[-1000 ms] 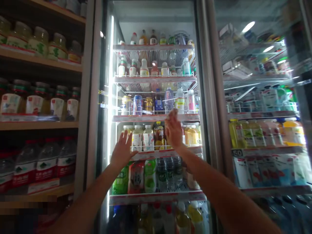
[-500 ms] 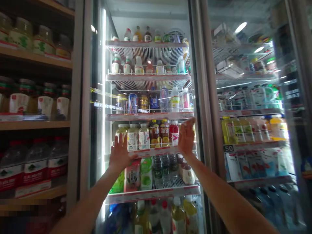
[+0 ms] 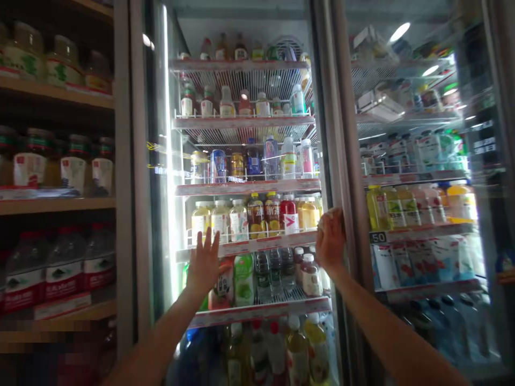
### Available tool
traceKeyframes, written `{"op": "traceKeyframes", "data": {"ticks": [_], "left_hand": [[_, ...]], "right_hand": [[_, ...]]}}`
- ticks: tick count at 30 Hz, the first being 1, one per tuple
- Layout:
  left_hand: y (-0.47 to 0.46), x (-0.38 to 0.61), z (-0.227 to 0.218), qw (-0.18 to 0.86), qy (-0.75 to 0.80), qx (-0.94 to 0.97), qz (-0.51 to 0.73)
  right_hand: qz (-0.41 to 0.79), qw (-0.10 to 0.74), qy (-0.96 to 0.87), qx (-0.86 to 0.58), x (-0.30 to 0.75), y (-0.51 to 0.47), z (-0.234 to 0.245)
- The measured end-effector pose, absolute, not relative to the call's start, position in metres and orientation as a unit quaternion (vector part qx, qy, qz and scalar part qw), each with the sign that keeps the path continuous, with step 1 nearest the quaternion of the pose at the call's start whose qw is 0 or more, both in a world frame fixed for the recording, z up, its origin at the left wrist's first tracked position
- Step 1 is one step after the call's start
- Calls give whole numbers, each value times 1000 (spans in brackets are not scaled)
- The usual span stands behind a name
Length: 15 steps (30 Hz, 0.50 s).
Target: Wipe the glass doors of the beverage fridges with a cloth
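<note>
A glass-door drinks fridge (image 3: pixel 337 134) stands in front of me, full of bottles and cans on lit shelves. My left hand (image 3: pixel 204 262) is raised before the glass, fingers spread, holding nothing. Behind it are pale juice bottles (image 3: pixel 219 220) and a green drink carton (image 3: pixel 243 279). My right hand (image 3: pixel 330 244) is at the right edge of the fridge door (image 3: pixel 326 177), its fingers bent around the metal frame. Close to that hand, behind the glass, are yellow drink bottles (image 3: pixel 308 214) and a red-labelled bottle (image 3: pixel 289 214).
On the left, wooden shelves (image 3: pixel 56 205) hold jars and red-capped water bottles (image 3: pixel 62 262). A second glass-door fridge section (image 3: pixel 426 233) with bottles and pouches is on the right. Metal uprights (image 3: pixel 127 161) frame the fridge.
My right hand has moved right, from in front of the glass to the door's edge frame. My left hand has shifted slightly right and stays spread.
</note>
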<state>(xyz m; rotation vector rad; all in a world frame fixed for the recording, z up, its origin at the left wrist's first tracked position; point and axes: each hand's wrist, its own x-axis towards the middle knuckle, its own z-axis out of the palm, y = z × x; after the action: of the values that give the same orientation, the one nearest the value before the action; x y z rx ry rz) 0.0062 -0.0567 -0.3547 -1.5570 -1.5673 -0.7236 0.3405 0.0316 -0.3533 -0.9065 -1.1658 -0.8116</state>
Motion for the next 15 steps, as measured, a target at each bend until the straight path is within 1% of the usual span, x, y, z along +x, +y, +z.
{"op": "traceKeyframes", "data": {"ticks": [1,3,7,9,11,15], "left_hand": [[-56,7,-354,398,-618,-615,-286],[-56,7,-353,402,-612,-617,-289],[-59,9,-351,407,-609,-614,-295],[-62,11,-354,404,-613,-613,-291],[-63,13,-362,401,-611,-620,-287],[-61,16,-378,398,-604,-626,-293]], "right_hand": [[-356,666,-517,-402,329,30,-356],[-350,639,-568,-382,285,23,-362],[-360,509,-730,-281,200,7,-370],[-372,484,-746,-265,199,5,-374],[-377,505,-719,-295,232,9,-378],[-369,605,-587,-391,325,22,-389]]}}
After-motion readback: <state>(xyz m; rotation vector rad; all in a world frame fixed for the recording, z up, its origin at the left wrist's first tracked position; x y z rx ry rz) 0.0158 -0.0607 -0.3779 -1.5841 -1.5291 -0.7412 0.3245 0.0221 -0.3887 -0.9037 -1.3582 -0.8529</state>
